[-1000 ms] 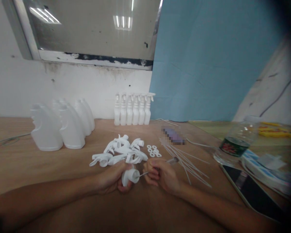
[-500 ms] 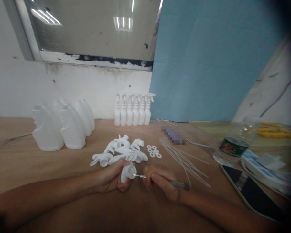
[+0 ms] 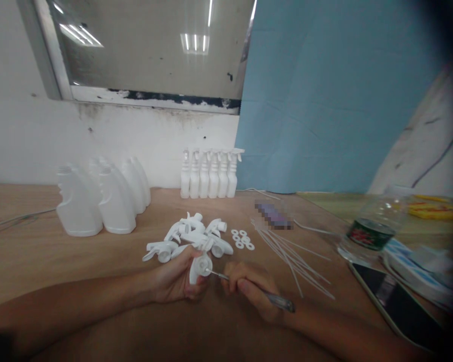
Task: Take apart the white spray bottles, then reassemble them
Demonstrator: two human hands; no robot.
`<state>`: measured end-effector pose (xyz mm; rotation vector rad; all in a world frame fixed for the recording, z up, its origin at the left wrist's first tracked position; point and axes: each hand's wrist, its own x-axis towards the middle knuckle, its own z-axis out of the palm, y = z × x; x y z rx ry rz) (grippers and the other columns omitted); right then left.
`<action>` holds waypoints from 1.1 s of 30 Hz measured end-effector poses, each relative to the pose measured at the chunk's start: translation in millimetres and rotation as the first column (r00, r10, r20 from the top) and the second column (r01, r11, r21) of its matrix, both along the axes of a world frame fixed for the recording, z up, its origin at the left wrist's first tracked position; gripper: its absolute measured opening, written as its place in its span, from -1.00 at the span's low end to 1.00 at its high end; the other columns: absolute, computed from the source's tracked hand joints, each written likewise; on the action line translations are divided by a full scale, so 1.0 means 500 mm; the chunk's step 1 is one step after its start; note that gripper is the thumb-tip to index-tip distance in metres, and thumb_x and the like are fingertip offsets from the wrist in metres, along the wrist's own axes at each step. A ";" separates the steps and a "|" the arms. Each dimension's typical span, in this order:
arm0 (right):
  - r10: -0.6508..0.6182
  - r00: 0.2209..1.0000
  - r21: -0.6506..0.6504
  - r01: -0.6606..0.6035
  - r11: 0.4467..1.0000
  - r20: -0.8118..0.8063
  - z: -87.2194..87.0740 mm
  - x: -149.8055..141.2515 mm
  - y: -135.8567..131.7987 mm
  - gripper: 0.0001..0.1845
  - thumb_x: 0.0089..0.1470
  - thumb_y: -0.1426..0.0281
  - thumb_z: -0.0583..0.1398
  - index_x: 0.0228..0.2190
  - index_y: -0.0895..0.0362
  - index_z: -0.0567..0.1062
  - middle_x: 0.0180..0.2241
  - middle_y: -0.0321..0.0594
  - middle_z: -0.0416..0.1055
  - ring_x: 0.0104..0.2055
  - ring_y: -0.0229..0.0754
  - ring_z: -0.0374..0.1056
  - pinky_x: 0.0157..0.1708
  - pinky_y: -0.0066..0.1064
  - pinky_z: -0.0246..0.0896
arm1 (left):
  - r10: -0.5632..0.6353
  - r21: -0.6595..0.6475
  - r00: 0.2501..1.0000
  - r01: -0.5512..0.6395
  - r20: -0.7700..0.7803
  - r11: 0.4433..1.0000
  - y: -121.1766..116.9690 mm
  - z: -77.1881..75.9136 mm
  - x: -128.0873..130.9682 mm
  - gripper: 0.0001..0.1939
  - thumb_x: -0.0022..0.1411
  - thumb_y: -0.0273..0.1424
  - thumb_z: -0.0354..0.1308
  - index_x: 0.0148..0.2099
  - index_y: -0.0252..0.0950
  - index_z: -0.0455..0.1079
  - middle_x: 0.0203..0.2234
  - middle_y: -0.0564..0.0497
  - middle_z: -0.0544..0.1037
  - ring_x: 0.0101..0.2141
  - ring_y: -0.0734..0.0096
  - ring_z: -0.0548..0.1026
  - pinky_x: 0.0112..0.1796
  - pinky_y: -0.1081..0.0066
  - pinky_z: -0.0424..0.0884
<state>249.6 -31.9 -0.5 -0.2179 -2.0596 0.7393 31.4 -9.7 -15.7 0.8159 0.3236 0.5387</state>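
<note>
- The left hand (image 3: pixel 179 281) has its fingers wrapped around a white trigger sprayer head (image 3: pixel 194 271), held just above the near part of the worktop (image 3: pixel 109 259) with its round opening turned toward the right hand.
- The right hand (image 3: pixel 252 287) has its fingers closed on a slim tool (image 3: pixel 281 301); the grey handle sticks out behind the palm and the thin metal shaft points at the opening. The tip seems to be at or just inside it, though the view is too small to be sure.
- To the right, a smartphone (image 3: pixel 396 301) lies flat near a white and blue power strip (image 3: pixel 407 266).
- Just beyond the left hand is a loose pile of white sprayer heads (image 3: pixel 192 235).
- Right of the pile sit small white ring washers (image 3: pixel 239 245), then thin white tubes (image 3: pixel 294 256) fanned across the wood.
- A clear plastic bottle (image 3: pixel 372 235) with a green label stands behind the smartphone.
- Farther left stand large white jugs (image 3: pixel 79 208), uncapped.
- Six white spray bottles (image 3: pixel 213 178) stand upright in a row near the wall (image 3: pixel 166 136), beside a blue curtain (image 3: pixel 317 100).
</note>
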 end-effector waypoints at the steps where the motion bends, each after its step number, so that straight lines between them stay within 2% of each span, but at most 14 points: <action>1: -0.002 1.000 0.004 0.002 1.000 -0.008 -0.001 -0.001 0.000 -0.66 0.36 0.27 -0.02 -0.38 0.12 0.41 -0.46 -0.21 0.41 -0.41 -0.21 0.35 -0.35 -0.36 0.26 | 0.003 -0.002 1.000 -0.003 0.004 1.000 0.000 0.001 0.000 -0.77 0.23 -0.23 0.06 -0.34 -0.30 0.31 -0.62 0.11 0.35 -0.70 0.55 0.21 -0.65 0.49 0.02; 5: -0.041 0.999 0.026 0.041 0.999 -0.010 0.008 -0.007 -0.004 -0.62 0.37 0.26 -0.03 -0.43 0.11 0.38 -0.50 -0.24 0.38 -0.44 -0.22 0.33 -0.38 -0.38 0.25 | 0.010 -0.012 1.000 -0.010 0.017 1.000 -0.001 0.003 0.000 -0.77 0.25 -0.24 0.04 -0.34 -0.30 0.31 -0.59 0.11 0.35 -0.69 0.56 0.22 -0.63 0.49 0.04; 10: -0.098 0.995 -0.038 0.098 0.994 0.000 0.022 -0.008 -0.012 -0.59 0.38 0.28 -0.03 -0.47 0.13 0.38 -0.54 -0.26 0.34 -0.46 -0.23 0.31 -0.41 -0.40 0.20 | 0.003 -0.020 1.000 -0.003 0.026 1.000 0.001 0.000 -0.001 -0.76 0.25 -0.22 0.02 -0.34 -0.30 0.30 -0.57 0.09 0.34 -0.66 0.53 0.24 -0.61 0.47 0.05; 16: 0.004 0.999 -0.034 -0.005 0.999 -0.034 0.010 -0.001 -0.003 -0.65 0.35 0.23 -0.01 -0.41 0.10 0.39 -0.47 -0.22 0.38 -0.42 -0.19 0.31 -0.36 -0.36 0.22 | -0.022 -0.009 1.000 0.022 0.001 1.000 0.000 0.005 0.004 -0.76 0.20 -0.20 0.05 -0.34 -0.29 0.29 -0.57 0.10 0.34 -0.66 0.53 0.23 -0.61 0.47 0.05; 20: 0.044 0.999 0.008 -0.045 0.999 0.015 0.006 0.005 0.004 -0.71 0.34 0.27 -0.02 -0.36 0.08 0.39 -0.44 -0.23 0.38 -0.38 -0.18 0.31 -0.33 -0.35 0.22 | -0.044 0.002 0.998 0.044 -0.045 0.999 -0.004 0.010 0.007 -0.76 0.14 -0.19 0.08 -0.36 -0.28 0.28 -0.58 0.09 0.36 -0.69 0.51 0.23 -0.62 0.44 0.08; 25: 0.041 0.998 0.026 -0.042 0.999 0.055 0.015 0.005 0.002 -0.72 0.33 0.26 0.00 -0.35 0.07 0.40 -0.43 -0.21 0.38 -0.37 -0.17 0.32 -0.32 -0.33 0.22 | -0.039 -0.001 0.997 0.039 -0.064 0.999 -0.004 0.005 0.005 -0.75 0.16 -0.19 0.09 -0.31 -0.30 0.31 -0.58 0.09 0.40 -0.69 0.51 0.26 -0.62 0.45 0.06; 33: 0.010 1.000 -0.030 -0.010 0.999 -0.012 0.026 0.007 -0.011 -0.65 0.32 0.21 0.01 -0.44 0.09 0.39 -0.51 -0.23 0.34 -0.45 -0.17 0.29 -0.39 -0.33 0.18 | -0.036 -0.017 0.997 0.035 -0.074 0.999 -0.003 0.005 0.005 -0.71 0.24 -0.15 0.08 -0.31 -0.29 0.29 -0.57 0.11 0.37 -0.68 0.56 0.23 -0.62 0.47 0.01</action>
